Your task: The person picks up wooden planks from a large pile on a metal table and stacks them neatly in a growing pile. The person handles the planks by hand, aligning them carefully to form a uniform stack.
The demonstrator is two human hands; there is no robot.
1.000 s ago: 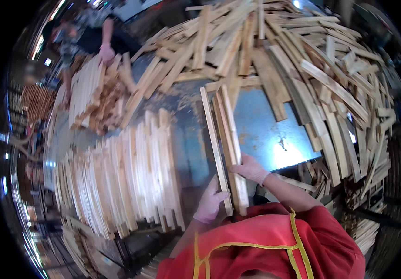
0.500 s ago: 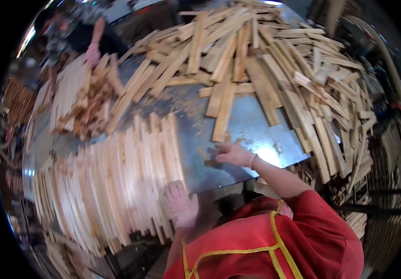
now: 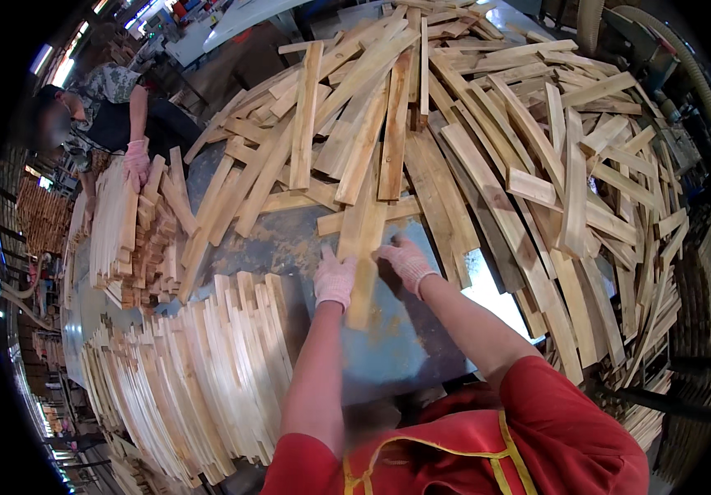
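Far to the left of and beyond the left grip, a co-worker in a patterned short-sleeved top (image 3: 108,87) had one pink-gloved hand (image 3: 136,165) on a stack of pale, squared wooden boards (image 3: 114,223). Nearer, to the left of the left grip, a row of pale, narrow wooden strips (image 3: 186,371) lay packed side by side. The left grip (image 3: 335,276), a hand in a pale pink glove, was positioned at the left edge of a flat, light-brown wooden board (image 3: 362,285). This board lay between both grips, its near end blurred, above a blue-grey metal tabletop (image 3: 401,355). The right grip (image 3: 407,262), gloved alike, was positioned at the board's right edge. Whether either grip was closed on the board could not be determined. Beyond both grips and to their right, a loose pile of brown and cream wooden boards (image 3: 500,210) overlapped at various angles. Far right, beyond the right grip, a ribbed beige hose (image 3: 706,95) curved downward.
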